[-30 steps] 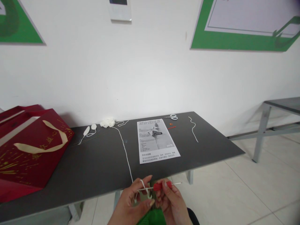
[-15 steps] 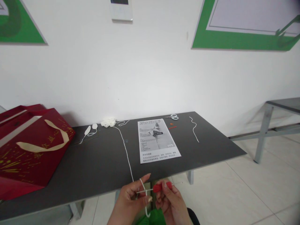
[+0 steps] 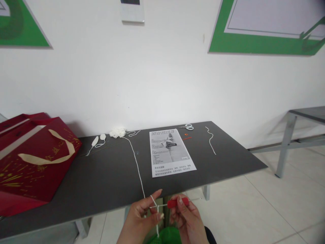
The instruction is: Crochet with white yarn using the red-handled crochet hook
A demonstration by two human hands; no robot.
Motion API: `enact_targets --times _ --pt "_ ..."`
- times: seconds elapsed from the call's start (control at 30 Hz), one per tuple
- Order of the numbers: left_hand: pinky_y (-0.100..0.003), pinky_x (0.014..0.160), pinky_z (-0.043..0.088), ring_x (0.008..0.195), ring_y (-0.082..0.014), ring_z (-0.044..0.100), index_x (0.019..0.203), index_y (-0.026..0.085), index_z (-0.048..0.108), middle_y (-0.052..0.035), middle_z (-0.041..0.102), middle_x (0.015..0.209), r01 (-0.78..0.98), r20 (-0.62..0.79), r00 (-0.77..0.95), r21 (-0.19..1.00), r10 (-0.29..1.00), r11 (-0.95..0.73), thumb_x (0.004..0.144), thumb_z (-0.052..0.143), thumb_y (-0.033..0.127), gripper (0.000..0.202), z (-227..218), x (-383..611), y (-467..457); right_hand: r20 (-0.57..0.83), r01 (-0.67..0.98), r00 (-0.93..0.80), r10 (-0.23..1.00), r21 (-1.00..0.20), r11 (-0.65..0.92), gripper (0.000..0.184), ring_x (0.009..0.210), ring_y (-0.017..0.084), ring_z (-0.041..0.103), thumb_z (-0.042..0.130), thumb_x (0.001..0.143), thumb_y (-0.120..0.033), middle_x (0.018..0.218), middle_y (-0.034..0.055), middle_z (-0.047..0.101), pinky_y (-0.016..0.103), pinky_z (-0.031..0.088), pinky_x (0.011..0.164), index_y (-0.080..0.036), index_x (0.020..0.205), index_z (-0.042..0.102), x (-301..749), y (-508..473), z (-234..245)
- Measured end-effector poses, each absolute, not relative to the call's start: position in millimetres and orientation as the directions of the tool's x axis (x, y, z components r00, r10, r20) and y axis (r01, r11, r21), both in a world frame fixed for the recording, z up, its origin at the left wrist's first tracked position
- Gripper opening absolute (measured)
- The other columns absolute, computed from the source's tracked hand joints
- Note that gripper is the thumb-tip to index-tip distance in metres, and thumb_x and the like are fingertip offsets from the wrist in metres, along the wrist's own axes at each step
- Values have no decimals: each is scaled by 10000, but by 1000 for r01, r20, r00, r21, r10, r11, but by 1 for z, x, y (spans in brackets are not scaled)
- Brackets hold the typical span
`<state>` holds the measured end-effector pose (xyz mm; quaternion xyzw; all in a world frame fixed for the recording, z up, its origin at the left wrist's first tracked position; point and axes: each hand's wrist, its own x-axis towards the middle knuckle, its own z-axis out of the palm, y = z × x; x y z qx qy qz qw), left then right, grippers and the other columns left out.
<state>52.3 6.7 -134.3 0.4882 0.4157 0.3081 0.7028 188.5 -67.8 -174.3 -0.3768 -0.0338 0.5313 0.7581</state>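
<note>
My right hand (image 3: pixel 186 213) is closed around the red handle of a crochet hook (image 3: pixel 178 202). Its thin metal shaft points left into white yarn (image 3: pixel 157 217) at my left hand. Between thumb and fingers my left hand (image 3: pixel 144 213) pinches that yarn, and a strand runs over its raised index finger. From there the strand leads up across the table to a loose white yarn ball (image 3: pixel 117 132). A short tail of yarn hangs below the left thumb. Both hands are in front of the table's near edge.
On the dark table (image 3: pixel 101 183) lie a printed sheet (image 3: pixel 172 156), scissors (image 3: pixel 188 126), a small orange stick (image 3: pixel 187 138) and a loose piece of yarn (image 3: pixel 210 139). Two white crocheted pieces (image 3: pixel 94 141) lie near a red gift bag (image 3: pixel 35 162) on the left. A white wall stands behind.
My right hand has shifted slightly right with the crochet hook, drawing the shaft a little way back from my left hand. The hanging yarn tail now reaches lower and looks straighter.
</note>
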Motion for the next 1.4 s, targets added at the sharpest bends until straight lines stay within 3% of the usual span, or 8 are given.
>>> enact_targets --times 0.33,0.67,0.9,1.1,1.2,1.3,1.33,1.4 --pt "-200 538 320 526 -69 356 967 285 819 73 459 531 -114 -348 506 880 789 461 484 948 282 501 -133 56 4 -346 -785 430 834 -599 156 282 477 87 628 882 684 -372 588 21 735 155 516 467 -135 777 762 190 -67 -172" --pt "-216 572 353 557 -89 405 1005 280 811 61 486 572 -154 -369 473 859 800 487 460 951 248 563 -129 58 4 -391 -846 364 845 -519 125 283 436 91 594 891 668 -357 563 15 709 183 495 437 -136 765 743 188 -65 -178" --pt "-227 543 332 523 -88 386 967 258 823 58 481 534 -124 -363 486 872 795 473 454 949 328 532 -136 59 0 -408 -861 349 844 -496 116 293 414 71 553 886 675 -368 515 -11 667 166 475 432 -134 786 748 186 -65 -182" --pt "-240 558 341 535 -101 372 1018 250 809 67 494 537 -72 -304 440 926 845 370 528 900 241 498 -133 56 1 -357 -784 424 832 -604 140 295 462 100 604 874 673 -411 589 22 721 185 500 458 -156 765 758 188 -65 -174" --pt "-248 599 353 563 -115 405 1059 258 795 62 539 559 -7 -231 375 968 898 252 588 842 183 480 -135 56 0 -235 -583 525 818 -799 145 293 500 133 621 811 735 -461 608 37 729 214 510 483 -171 750 769 189 -70 -167" --pt "-263 653 394 599 -137 462 1145 234 757 55 563 579 90 -136 277 989 951 116 640 798 185 510 -142 56 -1 76 -133 614 785 -971 198 273 580 172 666 679 862 -453 655 42 738 244 534 548 -210 790 781 187 -75 -162" --pt "-262 650 403 599 -139 469 1182 215 736 55 559 577 99 -136 257 989 957 113 648 800 198 538 -144 56 -1 235 66 606 760 -967 246 255 605 183 680 639 897 -430 683 45 748 254 543 567 -228 834 781 186 -76 -162" --pt "-249 613 408 582 -132 470 1239 191 696 56 553 576 33 -203 274 979 940 202 651 825 234 603 -147 57 -2 596 466 471 650 -794 390 204 605 188 683 584 940 -339 717 49 761 260 549 554 -243 963 762 183 -76 -162"
